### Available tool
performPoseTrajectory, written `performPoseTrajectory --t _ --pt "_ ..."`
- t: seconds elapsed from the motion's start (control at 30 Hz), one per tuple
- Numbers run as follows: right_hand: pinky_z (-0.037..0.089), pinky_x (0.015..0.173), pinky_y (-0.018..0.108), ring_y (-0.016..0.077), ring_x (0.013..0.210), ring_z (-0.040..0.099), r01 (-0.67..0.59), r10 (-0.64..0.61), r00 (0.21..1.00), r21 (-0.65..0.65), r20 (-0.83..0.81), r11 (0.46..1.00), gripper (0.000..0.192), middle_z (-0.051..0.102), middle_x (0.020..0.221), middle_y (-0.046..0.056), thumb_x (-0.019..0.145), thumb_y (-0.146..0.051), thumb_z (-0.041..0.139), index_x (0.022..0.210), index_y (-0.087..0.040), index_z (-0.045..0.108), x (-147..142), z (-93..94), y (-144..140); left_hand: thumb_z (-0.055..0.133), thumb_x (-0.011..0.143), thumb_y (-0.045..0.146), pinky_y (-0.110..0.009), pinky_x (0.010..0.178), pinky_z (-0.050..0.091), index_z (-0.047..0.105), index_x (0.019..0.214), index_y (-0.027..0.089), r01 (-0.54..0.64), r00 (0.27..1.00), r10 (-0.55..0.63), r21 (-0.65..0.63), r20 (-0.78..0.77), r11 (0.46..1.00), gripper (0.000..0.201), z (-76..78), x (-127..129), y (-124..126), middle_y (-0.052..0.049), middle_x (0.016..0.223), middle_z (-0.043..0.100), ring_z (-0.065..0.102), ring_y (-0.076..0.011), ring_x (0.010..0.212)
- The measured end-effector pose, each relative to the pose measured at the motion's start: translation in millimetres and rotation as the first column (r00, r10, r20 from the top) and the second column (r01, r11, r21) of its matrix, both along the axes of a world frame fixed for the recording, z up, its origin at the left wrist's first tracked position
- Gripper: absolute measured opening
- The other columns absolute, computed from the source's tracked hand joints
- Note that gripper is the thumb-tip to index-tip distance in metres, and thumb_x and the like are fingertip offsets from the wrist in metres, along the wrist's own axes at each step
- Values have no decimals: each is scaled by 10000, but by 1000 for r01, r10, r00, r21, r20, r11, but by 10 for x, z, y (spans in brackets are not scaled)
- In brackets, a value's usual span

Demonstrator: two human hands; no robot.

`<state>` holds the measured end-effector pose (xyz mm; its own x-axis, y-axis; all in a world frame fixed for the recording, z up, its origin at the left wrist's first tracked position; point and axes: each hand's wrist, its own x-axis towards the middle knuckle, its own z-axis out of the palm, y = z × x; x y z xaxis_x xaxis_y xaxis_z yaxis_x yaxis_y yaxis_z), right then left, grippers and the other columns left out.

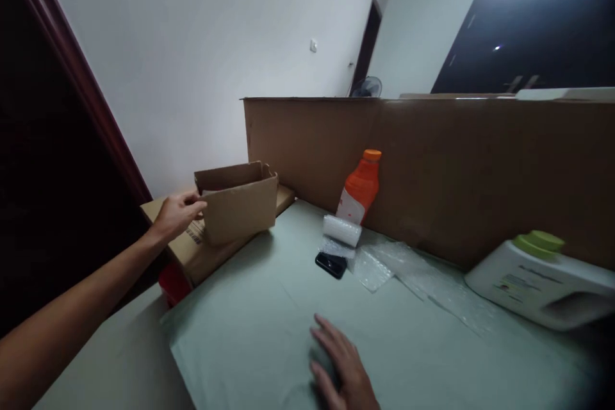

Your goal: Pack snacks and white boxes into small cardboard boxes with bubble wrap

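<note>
Two hands in shot when I grabbed this one. Nearest the camera, the right hand (341, 365) lay flat on the pale green table cover (250, 327), fingers loosely spread and holding nothing.

A bit further out sat a black phone (330, 264), just beside a small roll of bubble wrap (342, 229). A loose clear sheet of wrap (418, 278) trailed off to the right toward a white jug with a green cap (542, 282), which lay on its side.

Out at the left edge, the left hand (177, 214) had reached the small open cardboard box (240, 202). The fingers were closed narrow on the box's near left wall, thumb at the rim. The box sat on a flat slab of cardboard (192, 250), well apart from the right hand.

My read is that this was the grab step: box gripped, not lifted. Any move from there would need a firmer hold, since a thin wall pinched on one side will flex and let the box swing. It'd also need to stay clear of the phone and wrap.

Behind it all, an orange bottle (362, 189) stood against a tall cardboard wall (432, 166).
</note>
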<state>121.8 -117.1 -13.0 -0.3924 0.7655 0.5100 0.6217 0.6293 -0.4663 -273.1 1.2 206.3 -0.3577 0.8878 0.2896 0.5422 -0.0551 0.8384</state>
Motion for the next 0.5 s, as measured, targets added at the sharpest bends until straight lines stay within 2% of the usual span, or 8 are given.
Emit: performPoseTrajectory --t 0.07,0.1,0.17,0.23,0.3,0.37,0.43,0.5 --pt "498 1053 466 286 1354 530 89 -112 984 -157 -141 984 537 527 1495 136 951 -363 552 1471 -256 469 -21 140 44 692 656 450 -357 761 584 649 636 192 49 997 -49 -9 -65 999 262 -31 37 -487 -29 701 675 673 -239 743" --pt "500 1049 481 297 1368 513 102 -151 969 -240 -197 965 613 504 1511 152 928 -397 578 1501 -241 424 -39 222 72 678 663 479 -364 802 579 653 629 201 86 990 -87 -14 -112 996 281 -52 85 -715 -60 810 725 692 -270 836" --pt "511 1026 495 325 1384 488 61 -179 945 -389 -275 919 799 461 1536 181 846 -455 661 1541 -213 348 -72 396 91 643 716 525 -383 897 559 650 608 209 178 964 -183 -40 -193 983 334 -118 225 -1116 -111 1094 747 687 -320 1034" --pt "512 1014 507 351 1364 502 -9 -150 941 -465 -303 885 918 478 1517 198 753 -458 738 1538 -190 346 -58 554 11 610 784 530 -393 968 532 645 597 212 283 928 -292 -74 -231 956 371 -211 390 -1430 -129 1272 696 657 -336 1156" --pt "517 1003 508 354 1287 571 -14 -133 951 -469 -279 883 873 562 1436 192 729 -419 743 1497 -175 408 44 661 -197 596 837 491 -376 977 532 655 612 220 394 881 -402 -84 -251 915 357 -314 554 -1651 -126 1328 670 653 -324 1189" --pt "540 974 489 338 1179 644 72 -179 960 -429 -216 900 727 645 1330 168 770 -385 685 1438 -178 484 234 706 -515 597 869 425 -344 949 548 676 660 233 496 826 -490 -54 -277 867 294 -402 707 -1778 -115 1359 653 653 -306 1202" --pt "573 925 460 329 1100 686 190 -257 955 -362 -147 912 626 685 1269 151 815 -366 614 1410 -196 522 462 690 -891 596 887 359 -328 955 548 688 699 246 579 778 -556 -10 -293 815 238 -464 851 -1816 -98 1397 626 629 -292 1243" --pt "598 875 438 330 1045 710 281 -322 942 -299 -95 912 606 703 1246 137 833 -369 584 1418 -221 524 665 618 -1254 585 901 312 -329 986 538 692 740 250 643 737 -612 18 -287 765 203 -511 990 -1787 -93 1415 612 596 -283 1288"
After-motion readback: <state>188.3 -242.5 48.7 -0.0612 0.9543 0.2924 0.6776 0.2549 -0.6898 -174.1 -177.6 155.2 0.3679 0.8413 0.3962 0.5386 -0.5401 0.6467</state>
